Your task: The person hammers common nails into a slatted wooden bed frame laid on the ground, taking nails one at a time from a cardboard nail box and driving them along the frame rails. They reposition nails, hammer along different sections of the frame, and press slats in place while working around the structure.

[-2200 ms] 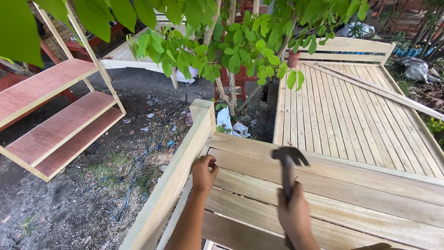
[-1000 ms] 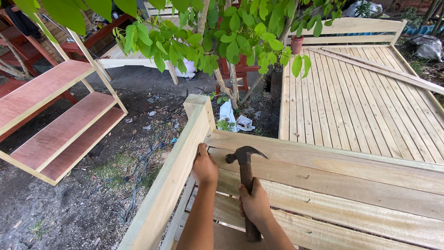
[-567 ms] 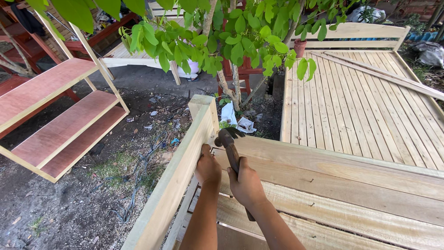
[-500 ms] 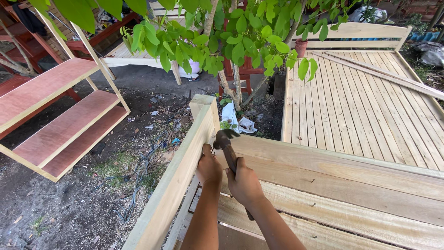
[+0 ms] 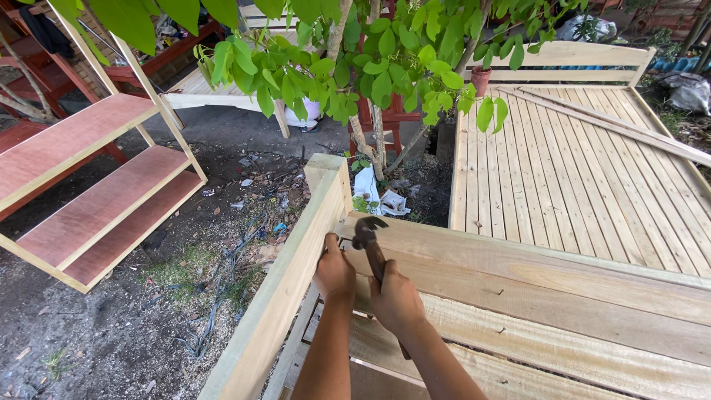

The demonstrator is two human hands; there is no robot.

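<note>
Head view: little changed from half a second ago, with hammer [image 5: 368, 241] head lifted only slightly off the top plank [image 5: 533, 259] near the corner; two seconds back, held much farther right and higher, claw head well clear of the left hand. Now right hand [image 5: 395, 298] clenched around the hammer's handle low on the shaft, dark head pointing up and away, just above the plank's near edge beside the corner post [image 5: 329, 172]. Left hand [image 5: 335, 271] closed in a pinch against the plank just left of the hammer head, fingers curled down; whether a nail sits between them cannot be told. Hammer head just beside and slightly beyond the left hand's knuckles, close but apart. Both forearms rising from the bottom edge, side by side. Pale side rail [image 5: 278, 296] running down-left from the post. Beyond, slatted wooden bed frame [image 5: 563, 163] on the right, leafy small tree [image 5: 370, 67] at top centre, tilted shelf unit [image 5: 89, 185] with reddish boards over bare littered ground on the left.
</note>
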